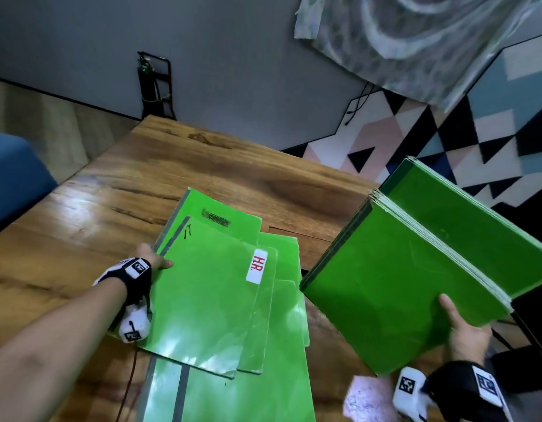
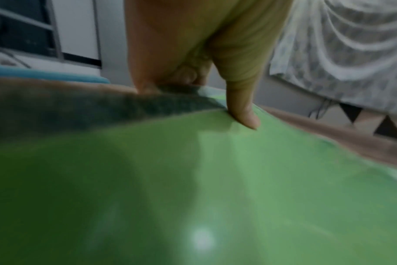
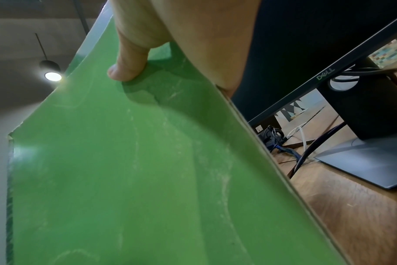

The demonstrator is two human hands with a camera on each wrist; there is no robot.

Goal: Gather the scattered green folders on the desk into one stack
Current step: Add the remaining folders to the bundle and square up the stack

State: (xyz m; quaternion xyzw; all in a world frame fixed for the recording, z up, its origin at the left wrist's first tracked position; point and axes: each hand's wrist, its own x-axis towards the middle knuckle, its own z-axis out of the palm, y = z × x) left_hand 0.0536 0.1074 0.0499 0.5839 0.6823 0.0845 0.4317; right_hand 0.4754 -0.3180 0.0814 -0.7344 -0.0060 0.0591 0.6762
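Several green folders point(image 1: 214, 293) lie fanned on the wooden desk point(image 1: 178, 166); the top one carries a white "HR." label point(image 1: 257, 269). My left hand point(image 1: 154, 260) grips the left spine edge of this pile, thumb on top point(image 2: 245, 114) and fingers under the edge. My right hand point(image 1: 464, 327) holds a bundle of several green folders point(image 1: 400, 269) lifted and tilted above the desk's right side, thumb pressed on the top cover point(image 3: 127, 66). More green folders point(image 1: 233, 397) lie below the pile at the near edge.
A dark monitor with its stand point(image 3: 360, 111) and cables point(image 3: 281, 143) sits at the desk's right. A blue seat point(image 1: 13, 178) is to the left, a patterned wall point(image 1: 446, 141) behind. A thin cord point(image 1: 129, 379) trails near my left wrist.
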